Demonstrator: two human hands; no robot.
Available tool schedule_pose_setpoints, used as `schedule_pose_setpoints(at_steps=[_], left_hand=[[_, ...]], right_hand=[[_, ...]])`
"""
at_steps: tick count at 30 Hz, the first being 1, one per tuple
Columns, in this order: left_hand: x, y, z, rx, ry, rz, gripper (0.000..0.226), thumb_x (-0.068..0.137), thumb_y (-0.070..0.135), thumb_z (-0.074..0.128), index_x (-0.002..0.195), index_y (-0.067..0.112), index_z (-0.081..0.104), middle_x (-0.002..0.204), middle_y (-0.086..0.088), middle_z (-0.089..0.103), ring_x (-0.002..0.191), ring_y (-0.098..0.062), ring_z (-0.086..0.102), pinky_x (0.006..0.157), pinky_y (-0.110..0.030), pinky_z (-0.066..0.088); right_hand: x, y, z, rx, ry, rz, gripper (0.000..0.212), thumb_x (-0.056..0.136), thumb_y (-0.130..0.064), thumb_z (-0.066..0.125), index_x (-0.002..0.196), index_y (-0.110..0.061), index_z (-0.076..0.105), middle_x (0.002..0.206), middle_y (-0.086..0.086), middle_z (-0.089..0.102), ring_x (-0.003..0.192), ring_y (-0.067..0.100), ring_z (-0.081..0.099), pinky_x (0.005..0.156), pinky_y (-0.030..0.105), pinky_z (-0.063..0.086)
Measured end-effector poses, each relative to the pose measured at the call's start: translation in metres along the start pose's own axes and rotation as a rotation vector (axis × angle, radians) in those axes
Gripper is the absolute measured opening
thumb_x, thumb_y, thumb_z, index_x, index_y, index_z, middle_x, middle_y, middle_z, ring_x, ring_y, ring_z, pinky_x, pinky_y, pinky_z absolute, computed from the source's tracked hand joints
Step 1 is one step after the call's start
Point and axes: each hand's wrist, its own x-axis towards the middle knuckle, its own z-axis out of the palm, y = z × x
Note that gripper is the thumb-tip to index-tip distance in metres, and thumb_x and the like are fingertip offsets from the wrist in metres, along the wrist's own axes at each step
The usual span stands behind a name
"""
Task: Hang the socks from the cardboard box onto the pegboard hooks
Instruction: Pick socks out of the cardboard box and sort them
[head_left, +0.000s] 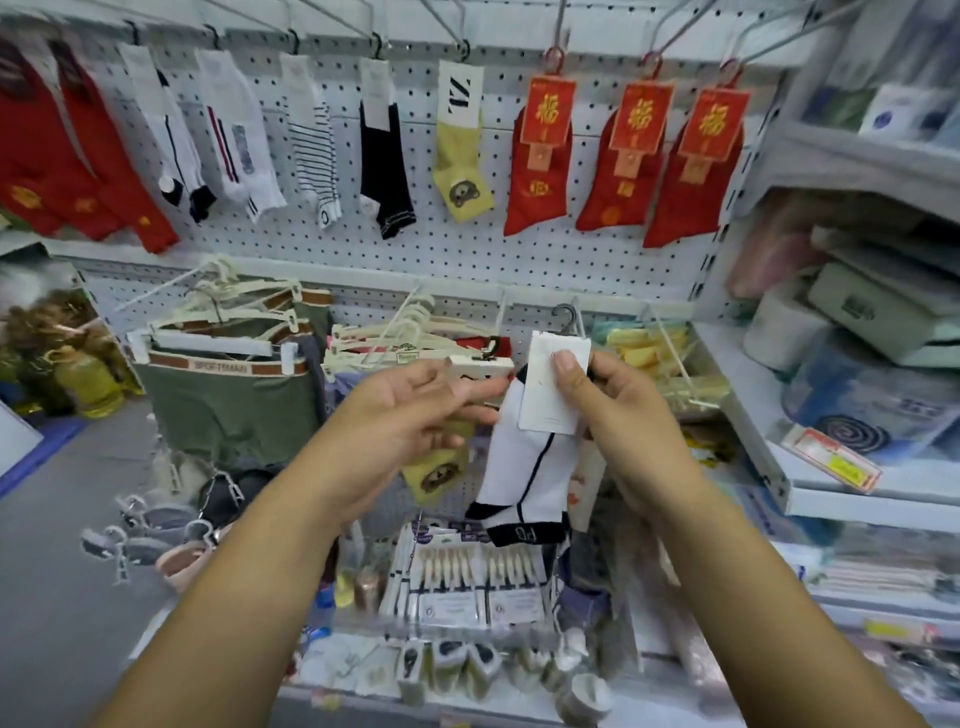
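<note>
My right hand holds a white ankle sock with black toe, heel and a thin black side stripe in front of the lower shelf, below the white perforated metal pegboard. The thumb is pressed flat on the sock's white paper header card, with the other fingers curled behind it, so the card is pinched between them. A small dark plastic hanger hook rises from the top of the card. The sock hangs down from the card, cuff up, its black toe band bearing pale lettering I cannot read.

My left hand is just beside it, palm up and turned inward. Its fingers are loosely spread and reach toward the sock's edge; they also carry a yellow sock with a brown bear patch, which dangles under the palm, and a cream card with a dark hook at the fingertips.

On the pegboard above, long wire hooks already carry a row of socks: red ones with gold-printed red cards, a yellow bear sock, a black one, a striped one.
</note>
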Motion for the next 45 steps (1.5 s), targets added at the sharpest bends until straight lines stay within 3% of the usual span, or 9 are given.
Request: schedule_pose_setpoints(at_steps=[6,10,15,22,25,28,36,40,45], left_hand=[[0.030,0.010,0.006,0.252,0.333,0.042,0.016,0.097,0.044,0.064,0.108,0.035,0.073,0.063,-0.005,0.073,0.045,-0.009,0.056,0.049,-0.020,0.044],[0.041,0.017,0.002,0.503,0.372,0.055,0.011,0.092,0.052,0.068,0.094,0.048,0.078,0.046,-0.002,0.061,0.039,-0.005,0.053,0.053,-0.016,0.045],[0.044,0.040,-0.016,1.177,0.666,0.095,0.037,0.088,0.065,0.065,0.067,0.035,0.073,0.046,0.007,0.058,0.049,-0.009,0.056,0.050,-0.025,0.039],[0.045,0.067,-0.071,0.671,0.757,0.213,0.044,0.094,0.045,0.069,0.072,0.007,0.067,0.067,-0.016,0.057,0.059,-0.016,0.050,0.059,-0.028,0.036],[0.045,0.068,-0.105,0.583,0.839,0.224,0.046,0.102,0.043,0.057,0.072,0.009,0.055,0.053,0.006,0.048,0.047,-0.008,0.041,0.044,-0.018,0.029],[0.044,0.069,-0.143,0.526,0.883,0.260,0.041,0.105,0.045,0.050,0.088,0.010,0.061,0.071,-0.005,0.062,0.049,-0.003,0.048,0.043,-0.014,0.033],[0.027,0.094,-0.293,0.367,0.942,0.324,0.049,0.104,0.051,0.048,0.105,0.004,0.061,0.100,-0.030,0.066,0.072,-0.019,0.055,0.064,-0.034,0.041],[0.022,0.112,-0.369,0.429,0.937,0.329,0.038,0.106,0.046,0.047,0.099,0.012,0.062,0.093,-0.020,0.070,0.066,-0.013,0.054,0.052,-0.025,0.042],[0.020,0.126,-0.446,0.403,0.873,0.320,0.035,0.107,0.044,0.045,0.099,0.015,0.063,0.098,-0.017,0.071,0.076,-0.020,0.057,0.065,-0.033,0.042]], right_hand=[[0.026,-0.016,-0.019,0.007,0.005,0.012,0.022,0.097,-0.043,0.063,0.104,-0.029,0.078,0.106,-0.003,0.078,0.099,0.018,0.074,0.094,0.047,0.059],[0.039,-0.023,-0.024,-0.040,0.021,-0.014,0.026,0.096,-0.045,0.064,0.104,-0.025,0.078,0.103,-0.003,0.078,0.097,0.021,0.074,0.092,0.051,0.058],[0.061,-0.032,-0.014,-0.073,-0.038,-0.070,0.025,0.095,-0.043,0.067,0.100,-0.022,0.078,0.098,-0.003,0.079,0.097,0.023,0.074,0.085,0.043,0.058],[0.107,-0.046,0.040,-0.128,-0.160,-0.130,0.022,0.099,-0.040,0.062,0.101,-0.024,0.077,0.096,-0.007,0.079,0.090,0.012,0.075,0.080,0.029,0.058],[0.127,-0.054,0.078,-0.156,-0.180,-0.169,0.022,0.100,-0.041,0.060,0.098,-0.026,0.075,0.097,-0.002,0.078,0.093,0.019,0.073,0.083,0.038,0.058],[0.150,-0.058,0.123,-0.152,-0.174,-0.201,0.026,0.098,-0.043,0.061,0.099,-0.021,0.075,0.098,0.003,0.077,0.096,0.026,0.071,0.083,0.042,0.057],[0.218,-0.073,0.270,-0.134,-0.183,-0.284,0.017,0.096,-0.036,0.067,0.100,-0.024,0.077,0.094,-0.011,0.079,0.086,0.006,0.075,0.073,0.023,0.059],[0.255,-0.078,0.356,-0.093,-0.111,-0.287,0.017,0.094,-0.032,0.072,0.105,-0.019,0.075,0.094,-0.003,0.079,0.087,0.013,0.075,0.072,0.028,0.058],[0.308,-0.095,0.442,-0.083,0.152,-0.335,0.032,0.090,-0.032,0.076,0.107,-0.026,0.050,0.074,-0.008,0.069,0.054,-0.005,0.063,0.044,0.010,0.040]])
